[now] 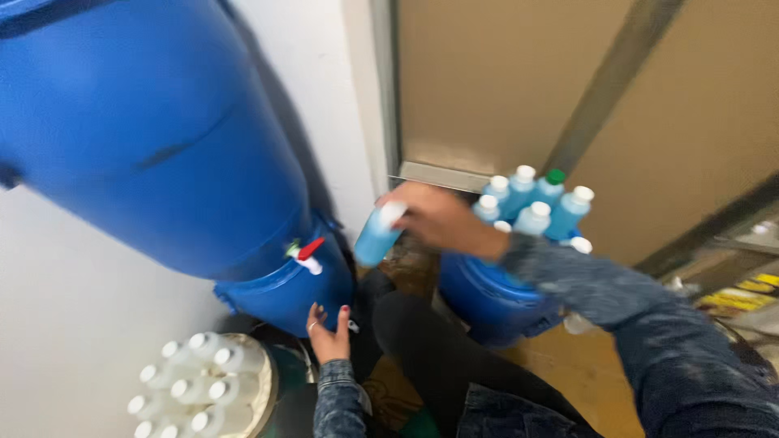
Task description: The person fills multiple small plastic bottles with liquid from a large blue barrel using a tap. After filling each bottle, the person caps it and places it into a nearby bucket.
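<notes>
Carrying a filled blue bottle [375, 238] with a white cap, the right hand [438, 217] has its fingers clamped round it at mid-frame, between the big blue drum [154, 138] at upper left and the capped bottles [531, 203] on the smaller drum [487, 296]. The left hand [329, 334] rests below the tap [305, 253], fingers seemingly loose and together, though blur obscures them. This looks like the transfer step; setting it down needs a free gap.

Glossy blue plastic drum [154, 130], smooth plastic bottle [377, 235] with white cap, rough denim sleeve [600, 284], matt wall [73, 324].
</notes>
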